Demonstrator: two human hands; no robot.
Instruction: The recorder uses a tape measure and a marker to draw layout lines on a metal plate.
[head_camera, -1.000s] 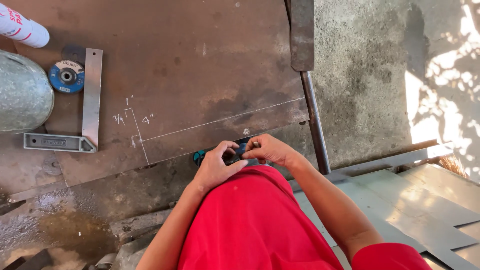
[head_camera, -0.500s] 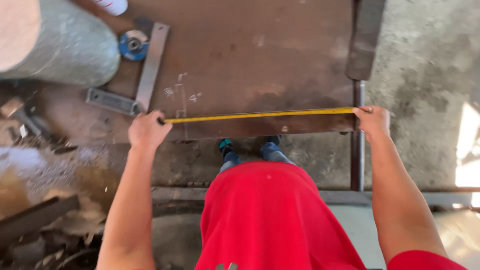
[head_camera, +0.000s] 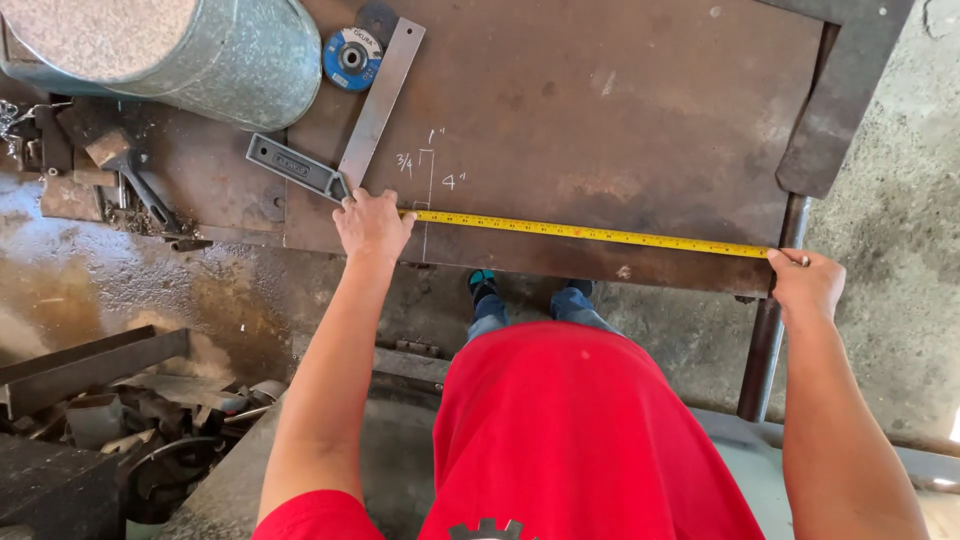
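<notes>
A yellow measuring tape (head_camera: 590, 233) is stretched across the near edge of a rusty brown steel plate (head_camera: 600, 110). My left hand (head_camera: 371, 225) presses the tape down beside white chalk marks (head_camera: 428, 175) on the plate. My right hand (head_camera: 806, 282) holds the tape's other end at the plate's right edge. I cannot see the tape's case.
A grey metal square (head_camera: 345, 150) and a blue grinding disc (head_camera: 351, 58) lie at the plate's far left. A galvanised drum (head_camera: 200, 50) stands beside them. A hammer (head_camera: 130, 175) and scrap metal (head_camera: 120, 420) sit to the left. A steel bar (head_camera: 765, 350) runs under the right edge.
The view has shifted slightly and come closer. Both hands still hold the tape stretched along the plate's near edge; a second ago they were together in front of me.
</notes>
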